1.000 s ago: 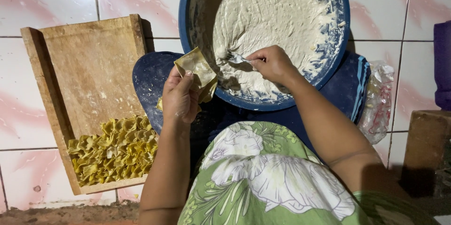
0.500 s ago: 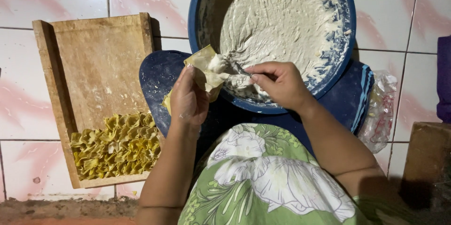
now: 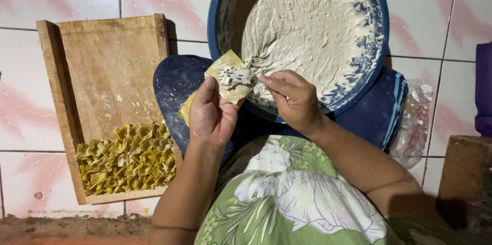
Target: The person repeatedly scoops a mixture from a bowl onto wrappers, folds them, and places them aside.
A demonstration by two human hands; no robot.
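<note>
Item: square yellow wrapper [image 3: 229, 76], thin, with a pale filling dab at its centre, held open in the left hand [image 3: 210, 114] at the blue basin [image 3: 225, 4] rim. Right hand [image 3: 293, 99] pinches a small utensil onto it.

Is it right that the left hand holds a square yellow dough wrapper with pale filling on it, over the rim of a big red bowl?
Not quite: the bowl is blue, as the head view shows. The left hand does hold the square yellow dough wrapper with filling on it.
</note>
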